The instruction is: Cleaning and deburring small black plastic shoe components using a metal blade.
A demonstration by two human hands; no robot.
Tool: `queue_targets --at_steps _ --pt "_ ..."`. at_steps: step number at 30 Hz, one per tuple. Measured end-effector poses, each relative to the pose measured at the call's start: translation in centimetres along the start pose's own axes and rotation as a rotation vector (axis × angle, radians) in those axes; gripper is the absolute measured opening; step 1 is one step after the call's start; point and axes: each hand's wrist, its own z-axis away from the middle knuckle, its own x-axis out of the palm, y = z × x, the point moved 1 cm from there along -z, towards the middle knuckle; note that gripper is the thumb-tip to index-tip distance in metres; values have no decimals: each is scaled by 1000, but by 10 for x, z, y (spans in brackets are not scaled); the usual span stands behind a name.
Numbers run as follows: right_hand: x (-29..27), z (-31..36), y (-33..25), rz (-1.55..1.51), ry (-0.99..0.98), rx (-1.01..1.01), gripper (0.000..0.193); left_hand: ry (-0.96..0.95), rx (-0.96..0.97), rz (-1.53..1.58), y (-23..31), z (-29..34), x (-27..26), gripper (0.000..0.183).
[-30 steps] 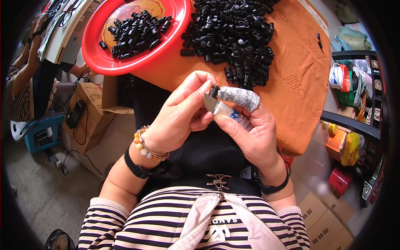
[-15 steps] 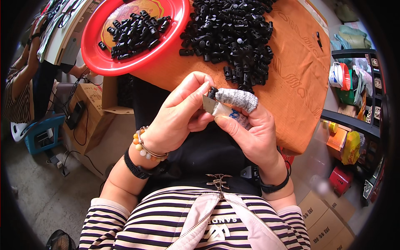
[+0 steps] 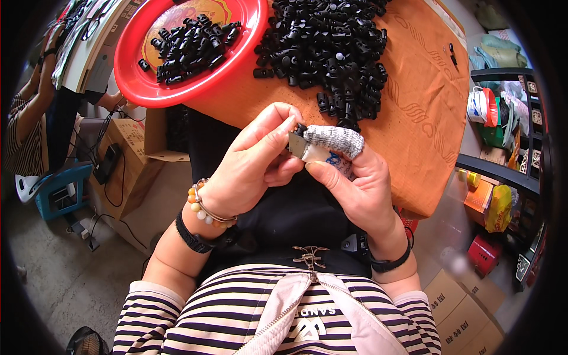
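Note:
Above my lap, at the near edge of the table, both hands meet. My left hand [image 3: 245, 163] pinches a small black plastic part [image 3: 300, 128] between thumb and fingertips. My right hand [image 3: 364, 192] is closed on a short flat metal blade [image 3: 297, 145], its grip wrapped in whitish material with blue marks. A grey knitted cover [image 3: 337, 139] sleeves the right index finger, which bends over the black part. The blade lies against or very near the part; the exact contact is hidden by my fingers.
An orange cloth [image 3: 420, 160] covers the table. On it lies a large heap of black parts [image 3: 325, 53], left of which stands a red round tray [image 3: 131, 80] with more parts. Cardboard boxes [image 3: 124, 148] and a blue stool [image 3: 53, 198] are at left. Another person's arm [image 3: 44, 89] shows far left.
Almost nothing differs. The blade and my right hand have shifted very slightly; both hands keep their hold.

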Motion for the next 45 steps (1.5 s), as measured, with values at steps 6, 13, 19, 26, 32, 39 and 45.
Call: queue_targets --at_steps 6,13,19,26,32,39,45 --pt "-1 0 -1 -61 -15 30 29 5 -32 72 -1 -2 0 17" --pt "-6 -7 -3 -300 85 49 38 -20 -61 132 -4 -4 1 18" --pt "9 -23 -3 -355 42 -30 51 -44 -100 160 -8 -3 1 18" --pt "11 -28 0 -277 109 39 46 -20 -114 87 -4 -5 5 23" --pt "11 -29 5 -243 103 -27 43 -15 -91 131 -7 -4 3 21" --pt "6 -20 0 -260 72 -79 42 -18 -82 157 -2 -3 0 16" --pt "3 -3 3 -72 43 14 36 29 -31 192 -3 -3 0 16"
